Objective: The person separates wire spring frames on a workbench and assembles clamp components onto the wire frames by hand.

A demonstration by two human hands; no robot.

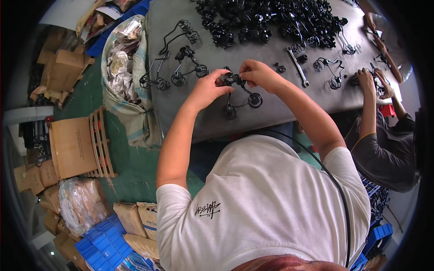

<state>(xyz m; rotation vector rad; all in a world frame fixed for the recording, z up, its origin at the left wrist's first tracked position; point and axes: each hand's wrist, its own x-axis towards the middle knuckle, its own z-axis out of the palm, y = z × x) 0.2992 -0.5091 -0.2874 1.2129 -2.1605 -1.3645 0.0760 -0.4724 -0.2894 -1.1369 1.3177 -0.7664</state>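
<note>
Above the near part of the grey table, my left hand (209, 91) grips one side of a black wire-and-clamp part (235, 80) between thumb and fingers. Two bent legs run down from that part toward me and end in round coils. Pinched at the part's upper right is my right hand (261, 76), its fingertips closed; any small piece between them is too small to make out. Left of my hands lies a similar black assembly (185, 54) with coiled ends, and beside it a bent black wire spring (158, 81).
A heap of black parts (271, 22) covers the table's far side. A wrench (298, 67) lies right of my hands, near small black pieces (280, 67). Another person's hands (368, 81) work at the right edge. A stuffed woven sack (122, 77) stands left of the table.
</note>
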